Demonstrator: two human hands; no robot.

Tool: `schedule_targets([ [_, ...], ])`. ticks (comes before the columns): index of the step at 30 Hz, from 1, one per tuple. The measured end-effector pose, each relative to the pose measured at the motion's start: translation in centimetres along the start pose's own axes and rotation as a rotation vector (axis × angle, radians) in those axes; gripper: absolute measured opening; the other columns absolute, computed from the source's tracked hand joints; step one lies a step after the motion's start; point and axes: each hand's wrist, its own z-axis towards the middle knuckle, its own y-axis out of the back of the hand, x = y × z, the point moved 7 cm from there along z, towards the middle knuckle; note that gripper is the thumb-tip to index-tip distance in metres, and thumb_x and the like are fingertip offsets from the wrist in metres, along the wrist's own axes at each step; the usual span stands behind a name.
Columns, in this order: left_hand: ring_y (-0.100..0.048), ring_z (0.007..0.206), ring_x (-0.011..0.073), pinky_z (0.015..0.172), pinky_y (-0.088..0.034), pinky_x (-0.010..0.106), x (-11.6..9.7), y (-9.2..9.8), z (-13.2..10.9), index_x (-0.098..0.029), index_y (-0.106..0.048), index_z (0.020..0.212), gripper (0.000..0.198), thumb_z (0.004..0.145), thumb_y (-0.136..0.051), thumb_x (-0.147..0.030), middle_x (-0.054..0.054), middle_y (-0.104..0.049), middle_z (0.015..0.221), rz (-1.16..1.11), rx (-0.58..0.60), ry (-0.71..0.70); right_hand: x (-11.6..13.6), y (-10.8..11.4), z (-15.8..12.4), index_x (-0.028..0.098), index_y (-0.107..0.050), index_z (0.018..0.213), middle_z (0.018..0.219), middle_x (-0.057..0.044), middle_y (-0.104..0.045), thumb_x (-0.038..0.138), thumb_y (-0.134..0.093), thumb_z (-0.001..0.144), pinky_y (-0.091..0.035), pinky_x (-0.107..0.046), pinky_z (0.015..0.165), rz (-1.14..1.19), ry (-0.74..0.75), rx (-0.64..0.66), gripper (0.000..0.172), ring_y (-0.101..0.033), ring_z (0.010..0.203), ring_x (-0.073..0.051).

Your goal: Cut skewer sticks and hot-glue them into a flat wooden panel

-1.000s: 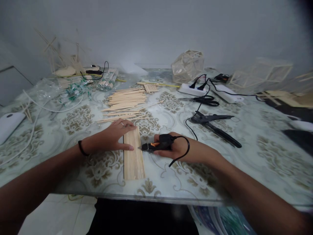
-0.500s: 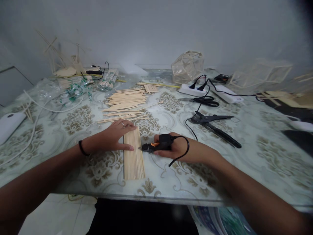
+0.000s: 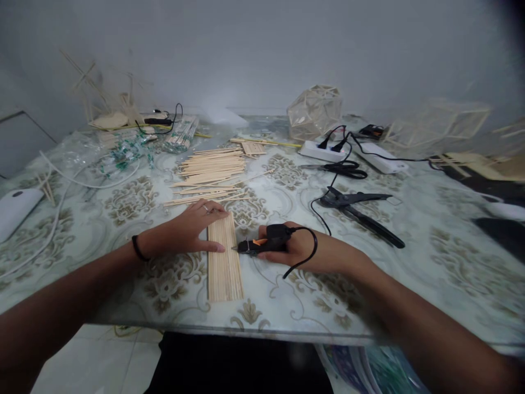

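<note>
The stick panel [image 3: 225, 279] is partly hidden under the left hand [image 3: 188, 231].

Both forearms [image 3: 86, 284] are angled inward — the left hand [image 3: 194, 227] is laid palm-down, thumb [image 3: 213, 247] spread from fingers [image 3: 205, 206] — the right hand [image 3: 301, 251] curled into a grip.

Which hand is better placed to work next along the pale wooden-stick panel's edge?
Probably the right hand: it holds the black corded tool, tip at the right edge of the pale wooden-stick panel. The left hand rests on that panel.
</note>
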Motion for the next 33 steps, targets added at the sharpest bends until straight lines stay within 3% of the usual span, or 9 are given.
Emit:
schedule_targets([
  [33, -0.05, 0.134, 0.0364, 0.117, -0.038, 0.055, 0.06, -0.17, 0.01, -0.019, -0.054, 0.149, 0.081, 0.087, -0.071, -0.069, 0.018, -0.057, 0.144, 0.025, 0.012, -0.007, -0.1, 0.0, -0.03, 0.02, -0.07, 0.097, 0.069, 0.001, -0.057, 0.054, -0.065, 0.092, -0.036, -0.028, 0.06, -0.01, -0.019, 0.005, 0.035, -0.047, 0.063, -0.015],
])
